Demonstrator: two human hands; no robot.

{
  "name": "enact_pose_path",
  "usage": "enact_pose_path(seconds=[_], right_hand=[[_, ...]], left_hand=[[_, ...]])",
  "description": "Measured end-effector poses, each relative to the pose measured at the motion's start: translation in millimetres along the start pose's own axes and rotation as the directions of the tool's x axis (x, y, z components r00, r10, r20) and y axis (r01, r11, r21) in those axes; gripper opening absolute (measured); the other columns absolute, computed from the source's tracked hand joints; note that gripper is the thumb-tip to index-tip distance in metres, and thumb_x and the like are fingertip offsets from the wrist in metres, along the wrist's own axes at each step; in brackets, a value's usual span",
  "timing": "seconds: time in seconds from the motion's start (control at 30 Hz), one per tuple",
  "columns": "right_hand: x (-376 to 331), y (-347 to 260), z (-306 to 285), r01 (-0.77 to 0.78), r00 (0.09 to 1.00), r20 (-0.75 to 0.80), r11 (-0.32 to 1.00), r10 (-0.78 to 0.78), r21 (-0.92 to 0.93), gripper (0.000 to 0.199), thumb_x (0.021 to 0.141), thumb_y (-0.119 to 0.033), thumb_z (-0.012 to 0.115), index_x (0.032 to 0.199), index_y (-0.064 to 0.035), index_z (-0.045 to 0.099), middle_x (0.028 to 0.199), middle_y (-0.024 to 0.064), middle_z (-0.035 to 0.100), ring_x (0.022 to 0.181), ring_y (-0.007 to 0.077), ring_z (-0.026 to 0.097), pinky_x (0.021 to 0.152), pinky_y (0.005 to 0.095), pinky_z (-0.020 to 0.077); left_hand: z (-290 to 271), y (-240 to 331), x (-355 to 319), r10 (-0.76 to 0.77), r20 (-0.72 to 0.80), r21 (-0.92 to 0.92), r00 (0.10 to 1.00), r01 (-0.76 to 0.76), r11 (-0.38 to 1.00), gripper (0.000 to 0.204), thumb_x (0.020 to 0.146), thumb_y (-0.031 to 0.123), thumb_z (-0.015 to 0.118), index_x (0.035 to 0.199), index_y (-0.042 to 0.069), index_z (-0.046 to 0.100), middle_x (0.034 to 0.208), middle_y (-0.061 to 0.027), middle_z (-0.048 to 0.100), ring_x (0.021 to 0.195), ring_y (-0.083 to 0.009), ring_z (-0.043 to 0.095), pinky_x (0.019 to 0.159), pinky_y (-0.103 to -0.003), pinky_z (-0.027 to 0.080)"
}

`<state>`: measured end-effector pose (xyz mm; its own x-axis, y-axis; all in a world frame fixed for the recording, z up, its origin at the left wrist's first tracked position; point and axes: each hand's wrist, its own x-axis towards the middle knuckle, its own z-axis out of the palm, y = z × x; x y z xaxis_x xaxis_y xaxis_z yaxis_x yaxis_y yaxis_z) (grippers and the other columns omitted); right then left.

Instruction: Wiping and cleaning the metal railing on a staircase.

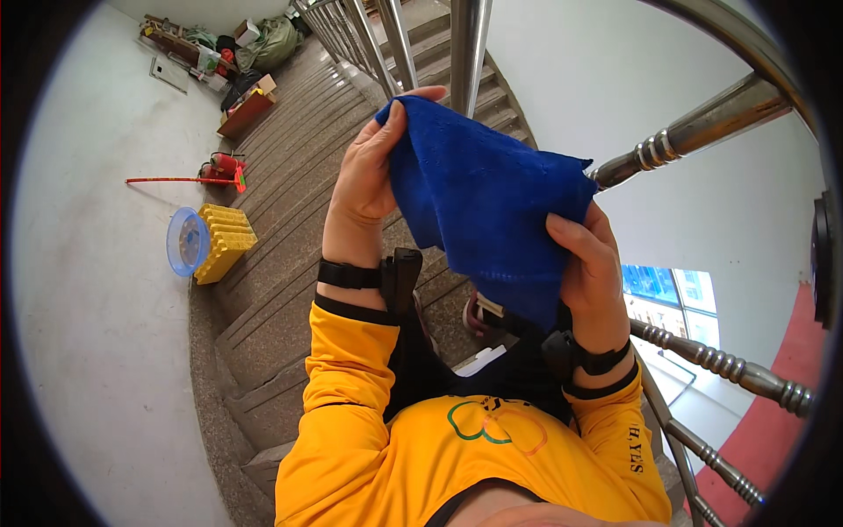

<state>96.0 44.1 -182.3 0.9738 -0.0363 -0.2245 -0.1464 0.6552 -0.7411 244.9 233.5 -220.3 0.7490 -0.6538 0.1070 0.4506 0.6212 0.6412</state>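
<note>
A blue cloth [492, 202] is stretched between my two hands in front of me, above the stairs. My left hand [373, 158] pinches its upper left corner, thumb on top of the fabric. At the cloth's right side my right hand [590, 263] grips the edge, thumb lying over the front and the fingers mostly hidden behind. The lower part of the cloth hangs down in folds. Its upper right corner comes close to a metal railing post [694, 132], and I cannot tell whether they touch.
Stone stairs [299, 228] curve past on the left, with metal railings [470, 53] ahead and at right. Against the left wall stand a yellow crate [228, 241], a blue translucent basin [187, 241], red fire extinguishers [224, 165] and a red-handled tool [167, 180]. Bags and boxes [268, 44] are piled farther off.
</note>
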Motion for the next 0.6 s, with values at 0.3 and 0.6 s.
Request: enact_pose_path(seconds=[0.3, 0.6], right_hand=[[10, 5, -12, 0.041, 0.990, -0.136, 0.999, -0.042, -0.011, 0.028, 0.086, -0.002, 0.053, 0.114, 0.0014, 0.055, 0.107, 0.0117, 0.062, 0.098, 0.0196, 0.060, 0.086, 0.0317, 0.0491], [9, 8, -8, 0.098, 0.978, -0.183, 0.995, -0.102, -0.033, 0.026, 0.087, -0.002, 0.053, 0.113, 0.0025, 0.055, 0.105, 0.0119, 0.062, 0.096, 0.0197, 0.060, 0.087, 0.0318, 0.0481]], left_hand=[[-6, -29, 19, 0.041, -0.533, 0.435, 0.845, 0.233, 0.870, 0.037, 0.093, 0.039, 0.049, 0.091, 0.003, 0.058, 0.079, -0.0003, 0.061, 0.069, -0.0083, 0.057, 0.061, -0.023, 0.049], [-13, -67, 21, -0.082, -0.601, 0.160, 0.795, 0.220, 0.962, 0.056, 0.089, 0.056, 0.041, 0.093, 0.003, 0.055, 0.081, -0.0027, 0.059, 0.072, -0.0136, 0.058, 0.066, -0.027, 0.050]])
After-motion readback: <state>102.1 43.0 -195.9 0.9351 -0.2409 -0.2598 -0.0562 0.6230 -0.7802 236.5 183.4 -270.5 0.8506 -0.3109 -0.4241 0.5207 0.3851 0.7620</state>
